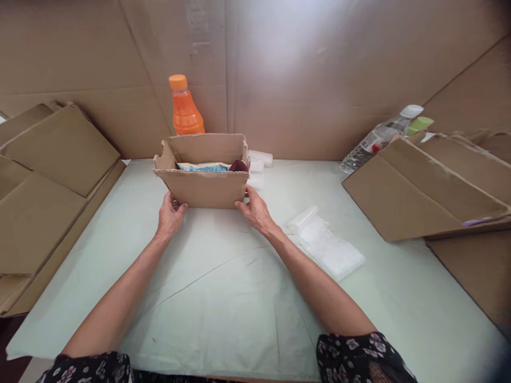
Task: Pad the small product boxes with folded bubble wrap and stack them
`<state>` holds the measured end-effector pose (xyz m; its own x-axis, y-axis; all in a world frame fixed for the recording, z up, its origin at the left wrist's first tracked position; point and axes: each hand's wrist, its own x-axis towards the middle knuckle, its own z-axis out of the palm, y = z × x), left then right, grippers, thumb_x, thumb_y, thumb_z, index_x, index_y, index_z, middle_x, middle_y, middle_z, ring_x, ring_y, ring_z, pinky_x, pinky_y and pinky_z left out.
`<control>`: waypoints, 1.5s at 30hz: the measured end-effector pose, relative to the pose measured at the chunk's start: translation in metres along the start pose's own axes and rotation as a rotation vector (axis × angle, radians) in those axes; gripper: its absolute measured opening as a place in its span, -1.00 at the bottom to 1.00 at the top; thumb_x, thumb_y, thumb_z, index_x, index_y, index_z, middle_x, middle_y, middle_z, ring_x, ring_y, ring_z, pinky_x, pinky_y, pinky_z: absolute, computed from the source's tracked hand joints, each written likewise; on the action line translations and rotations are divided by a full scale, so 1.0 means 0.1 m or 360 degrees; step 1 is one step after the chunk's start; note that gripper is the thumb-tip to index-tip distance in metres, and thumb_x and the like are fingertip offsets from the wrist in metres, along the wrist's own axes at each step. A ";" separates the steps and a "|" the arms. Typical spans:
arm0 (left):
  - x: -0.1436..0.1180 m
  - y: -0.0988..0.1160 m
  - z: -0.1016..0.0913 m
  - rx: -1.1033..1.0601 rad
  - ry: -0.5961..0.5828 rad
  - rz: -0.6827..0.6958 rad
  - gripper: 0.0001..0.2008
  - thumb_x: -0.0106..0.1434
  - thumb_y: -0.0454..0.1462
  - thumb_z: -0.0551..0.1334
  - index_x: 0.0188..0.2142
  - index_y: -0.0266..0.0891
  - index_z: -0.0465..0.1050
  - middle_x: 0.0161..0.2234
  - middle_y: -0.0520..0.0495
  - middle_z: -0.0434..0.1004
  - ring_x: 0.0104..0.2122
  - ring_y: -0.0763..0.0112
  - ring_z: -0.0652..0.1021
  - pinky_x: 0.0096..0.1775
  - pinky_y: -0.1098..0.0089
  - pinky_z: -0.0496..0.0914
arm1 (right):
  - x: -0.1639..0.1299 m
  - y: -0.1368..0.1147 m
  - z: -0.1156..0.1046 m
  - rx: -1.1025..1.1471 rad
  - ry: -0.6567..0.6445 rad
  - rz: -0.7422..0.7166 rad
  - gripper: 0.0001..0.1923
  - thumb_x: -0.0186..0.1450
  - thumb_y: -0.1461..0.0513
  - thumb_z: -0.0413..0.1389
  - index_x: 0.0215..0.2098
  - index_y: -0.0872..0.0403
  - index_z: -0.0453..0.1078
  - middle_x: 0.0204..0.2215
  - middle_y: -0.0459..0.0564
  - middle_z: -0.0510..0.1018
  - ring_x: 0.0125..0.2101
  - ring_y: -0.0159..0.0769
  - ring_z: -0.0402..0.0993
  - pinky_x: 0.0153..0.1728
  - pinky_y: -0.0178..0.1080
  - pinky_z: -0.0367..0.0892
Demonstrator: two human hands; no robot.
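Note:
Between my two hands is a small open-topped cardboard box (203,189) at the back middle of the table. My left hand (171,215) grips its lower left corner, thumb on the front wall. On the other side my right hand (255,209) holds the lower right corner in the same way. Inside the box show a light blue packet (205,167) and a dark red item (238,166); their lower parts are hidden by the front wall. An orange bottle (186,109) with an orange cap stands behind the box, its base out of sight.
Folded bubble wrap (325,242) lies right of my right arm. White rolled material (261,158) sits behind the box's right side. Flattened cardboard (59,154) is at the left, and more cardboard (423,197) at the right, before a tilted clear bottle (375,141). Cardboard panels (319,80) wall the back.

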<state>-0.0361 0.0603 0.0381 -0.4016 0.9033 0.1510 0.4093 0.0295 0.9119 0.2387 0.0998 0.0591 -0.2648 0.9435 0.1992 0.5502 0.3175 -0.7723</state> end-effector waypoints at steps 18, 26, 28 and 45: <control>-2.40 0.36 -0.19 0.0051 -0.0600 0.0007 -0.65 0.29 -0.17 0.22 0.05 -0.11 0.53 0.15 -0.20 0.49 0.16 0.04 0.48 0.08 0.05 0.49 | -2.05 0.59 -1.25 -0.1008 0.0241 0.0196 -0.75 0.34 0.14 0.03 -0.28 0.04 0.53 -0.17 0.12 0.66 -0.13 -0.02 0.56 -0.11 -0.01 0.39; -2.61 0.65 -0.07 -0.0799 -0.1024 -0.0689 -0.20 0.26 -0.01 0.30 0.38 -0.20 0.07 0.22 -0.36 0.36 0.14 0.06 0.49 0.11 0.07 0.42 | -2.39 -0.69 -0.49 0.0035 -0.0275 -0.0187 -0.84 0.43 0.17 0.08 -0.15 0.02 0.47 -0.19 0.00 0.65 -0.20 -0.26 0.59 -0.19 -0.24 0.47; -2.64 0.67 -0.08 -0.0756 -0.1092 -0.0699 -0.21 0.23 -0.04 0.32 0.36 -0.20 0.12 0.22 -0.32 0.35 0.14 0.08 0.47 0.11 0.13 0.41 | -2.45 -0.72 -0.48 0.0275 -0.0423 -0.0151 -0.79 0.43 0.13 0.10 -0.05 0.00 0.48 -0.10 0.01 0.64 -0.14 -0.26 0.59 -0.17 -0.25 0.50; -2.69 0.62 -0.05 -0.0155 -0.1098 -0.0164 -0.81 0.12 -0.42 0.12 -0.32 -0.26 0.50 -0.41 0.01 0.43 -0.40 0.44 0.44 -0.32 0.44 0.32 | -1.53 -0.23 -0.51 -0.0693 -0.0494 -0.0279 -0.80 0.36 0.28 0.08 -0.16 0.01 0.55 0.03 0.06 0.60 0.03 -0.05 0.52 0.02 0.04 0.39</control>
<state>0.0930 -0.1832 0.0560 0.1902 0.9642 -0.1850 0.3087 0.1201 0.9435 0.3069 -0.0468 0.0778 -0.5662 0.8218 0.0641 0.7357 0.5389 -0.4104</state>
